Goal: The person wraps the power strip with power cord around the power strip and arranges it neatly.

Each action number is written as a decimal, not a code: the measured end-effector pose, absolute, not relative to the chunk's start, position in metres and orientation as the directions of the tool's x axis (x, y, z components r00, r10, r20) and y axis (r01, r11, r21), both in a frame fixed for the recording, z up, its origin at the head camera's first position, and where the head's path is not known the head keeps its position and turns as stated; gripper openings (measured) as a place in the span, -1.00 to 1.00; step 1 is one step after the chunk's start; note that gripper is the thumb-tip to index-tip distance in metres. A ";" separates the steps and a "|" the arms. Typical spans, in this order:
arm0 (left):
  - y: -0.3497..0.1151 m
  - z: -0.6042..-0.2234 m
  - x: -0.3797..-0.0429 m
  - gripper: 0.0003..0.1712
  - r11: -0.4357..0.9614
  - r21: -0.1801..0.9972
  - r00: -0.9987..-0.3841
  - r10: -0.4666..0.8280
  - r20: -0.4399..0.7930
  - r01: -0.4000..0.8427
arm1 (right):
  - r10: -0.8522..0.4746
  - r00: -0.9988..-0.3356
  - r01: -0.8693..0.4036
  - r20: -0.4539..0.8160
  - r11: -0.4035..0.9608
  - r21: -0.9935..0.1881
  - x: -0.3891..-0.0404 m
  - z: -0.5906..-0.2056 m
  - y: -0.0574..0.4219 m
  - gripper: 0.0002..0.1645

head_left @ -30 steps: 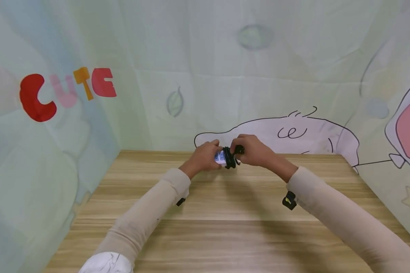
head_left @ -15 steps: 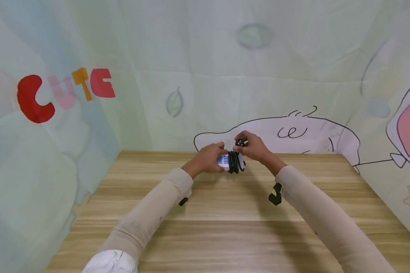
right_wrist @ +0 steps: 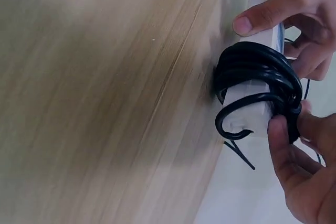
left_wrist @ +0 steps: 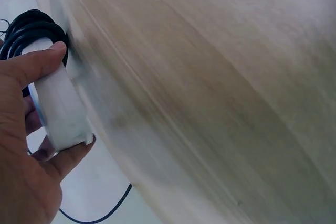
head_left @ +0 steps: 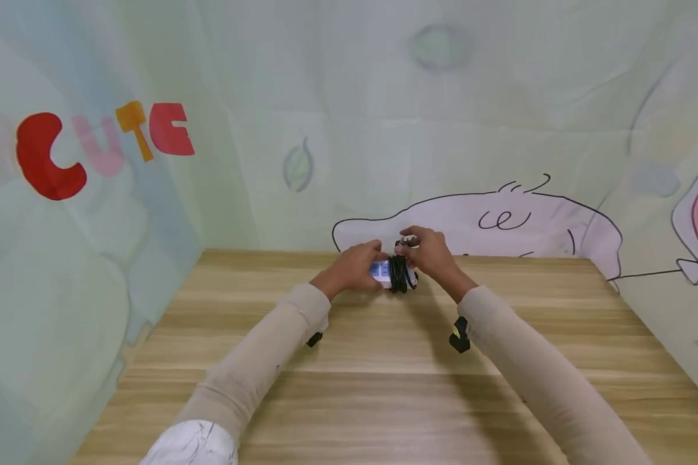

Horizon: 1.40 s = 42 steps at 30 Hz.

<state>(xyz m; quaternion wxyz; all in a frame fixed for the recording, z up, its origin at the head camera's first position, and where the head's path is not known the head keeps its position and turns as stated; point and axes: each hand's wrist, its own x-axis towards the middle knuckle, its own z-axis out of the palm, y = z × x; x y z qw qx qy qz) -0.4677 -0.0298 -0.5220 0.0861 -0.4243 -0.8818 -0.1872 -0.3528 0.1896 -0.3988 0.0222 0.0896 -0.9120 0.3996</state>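
Note:
A white power strip (head_left: 382, 274) with blue-toned sockets is held near the back edge of the table. Its black cord (right_wrist: 257, 69) is wound in several turns round one end, and a loop leaves the end face. My left hand (head_left: 355, 268) grips the other end, thumb (left_wrist: 52, 56) along the side and fingers underneath. My right hand (head_left: 430, 253) pinches the black plug (head_left: 404, 244) at the cord's end, just above the coils; metal prongs show in the head view. In the right wrist view the plug is mostly hidden by the fingers.
The wood-grain table (head_left: 349, 400) stretches toward me beneath both forearms. A printed fabric wall (head_left: 267, 161) rises right behind the power strip, with side walls left and right. Black wrist devices (head_left: 459, 336) hang under the sleeves.
My right hand has moved slightly left and turned the plug upward, its prongs now showing. The power strip has shifted a little right, with more of its coiled end in sight.

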 end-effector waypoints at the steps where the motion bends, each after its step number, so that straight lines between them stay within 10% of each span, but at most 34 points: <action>1: -0.028 -0.520 -0.468 -0.20 0.576 0.276 -0.638 0.711 0.295 0.769 | -0.156 -0.983 -0.182 0.101 0.692 -0.699 -0.354 -0.396 0.190 -0.34; 9: -0.022 -0.515 -0.466 -0.07 0.604 0.315 -0.680 0.674 0.289 0.732 | -0.175 -0.975 -0.048 -0.136 0.766 -0.641 -0.359 -0.372 0.193 0.00; 21: -0.016 -0.498 -0.464 -0.06 0.647 0.330 -0.718 0.674 0.174 0.687 | -0.009 -0.935 0.300 -0.353 0.508 -0.807 -0.363 -0.376 0.191 -0.10; 31: -0.017 -0.476 -0.441 0.10 0.737 0.431 -0.825 0.564 0.032 0.520 | 0.017 -0.892 0.384 -0.451 0.554 -0.739 -0.370 -0.375 0.190 -0.05; 42: -0.007 -0.421 -0.400 -0.38 0.721 0.686 -0.918 0.332 -0.218 0.097 | 0.078 -0.859 0.435 -0.506 0.633 -0.640 -0.374 -0.367 0.175 0.09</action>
